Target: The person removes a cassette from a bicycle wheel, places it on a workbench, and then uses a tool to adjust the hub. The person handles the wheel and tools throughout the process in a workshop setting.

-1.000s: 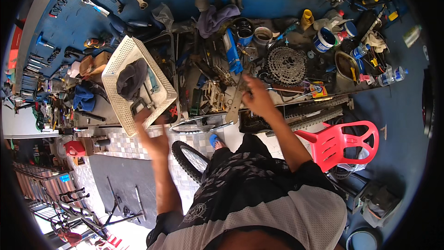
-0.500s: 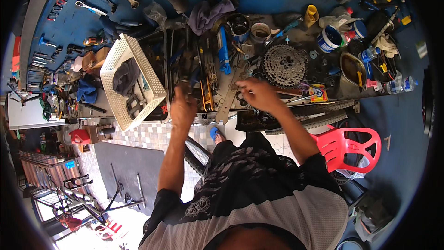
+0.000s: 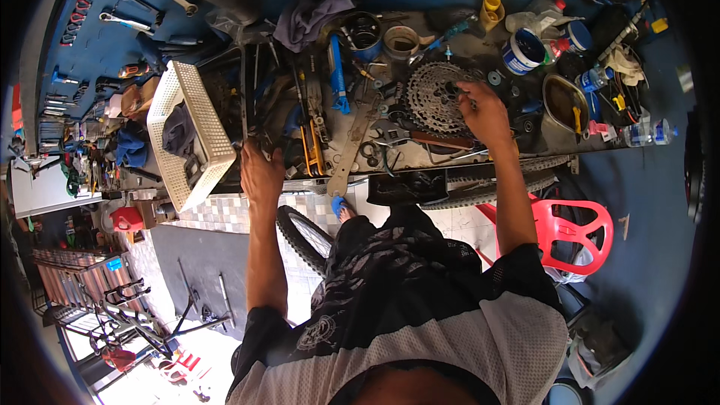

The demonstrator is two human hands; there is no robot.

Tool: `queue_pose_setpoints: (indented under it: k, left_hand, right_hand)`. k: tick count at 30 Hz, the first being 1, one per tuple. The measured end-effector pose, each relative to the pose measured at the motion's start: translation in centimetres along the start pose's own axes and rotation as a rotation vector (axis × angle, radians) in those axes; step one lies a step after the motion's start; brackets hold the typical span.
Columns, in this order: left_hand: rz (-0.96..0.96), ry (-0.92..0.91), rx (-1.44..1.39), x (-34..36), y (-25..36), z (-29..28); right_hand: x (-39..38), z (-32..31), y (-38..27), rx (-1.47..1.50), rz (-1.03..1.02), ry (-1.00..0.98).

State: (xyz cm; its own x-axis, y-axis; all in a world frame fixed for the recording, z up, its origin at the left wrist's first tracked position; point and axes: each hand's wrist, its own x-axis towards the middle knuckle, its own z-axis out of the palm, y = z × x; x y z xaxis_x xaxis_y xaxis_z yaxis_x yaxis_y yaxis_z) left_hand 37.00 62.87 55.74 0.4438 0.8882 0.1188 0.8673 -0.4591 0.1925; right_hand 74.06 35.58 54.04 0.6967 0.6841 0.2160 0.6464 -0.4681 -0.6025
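Observation:
My right hand reaches over the right side of a large bicycle cassette. Its index finger and thumb are apart near the cassette's middle; I cannot tell whether they touch it. An adjustable wrench with a brown handle lies just in front of the cassette. At the bench's front edge, my left hand has its fingers bent and its thumb apart, beside dark tools. Nothing shows in its grasp, though the fingertips merge with the clutter. A white plastic basket holding a dark cloth stands left of it.
On the cluttered bench lie a flat wrench, a yellow-and-black tool and a blue strip-like item. Tubs and an oval pan stand at right. A tyre sits below the edge, near a red chair.
My right hand has moved right, from over the adjustable wrench to the cassette, uncovering the wrench. My left hand has shifted left toward the basket. The whole view has shifted a little.

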Motion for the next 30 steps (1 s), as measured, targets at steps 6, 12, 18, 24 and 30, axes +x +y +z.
queue_pose_setpoints:
  k: [6, 12, 18, 24, 30]
  left_hand:
    - [0.522, 0.244, -0.298, -3.9, 13.2, -1.4]
    - [0.885, -0.175, -0.262, -6.0, 19.6, 7.2]
    - [0.912, -0.181, -0.101, -5.4, 19.5, 9.2]
    - [0.901, -0.234, -0.096, -3.7, 18.0, 8.6]
    - [0.920, -0.218, -0.217, -4.7, 20.4, 8.5]
  right_hand:
    - [-3.0, -0.1, -0.1, -0.182, -0.157, -0.101]
    - [-1.6, -2.2, 1.9, -0.210, -0.105, -0.018]
    - [-1.1, -4.5, 5.3, -0.136, 0.007, 0.058]
    - [-1.1, -5.4, 8.2, 0.072, 0.289, 0.054]
    - [-5.4, -6.2, 6.1, 0.014, 0.026, -0.285]
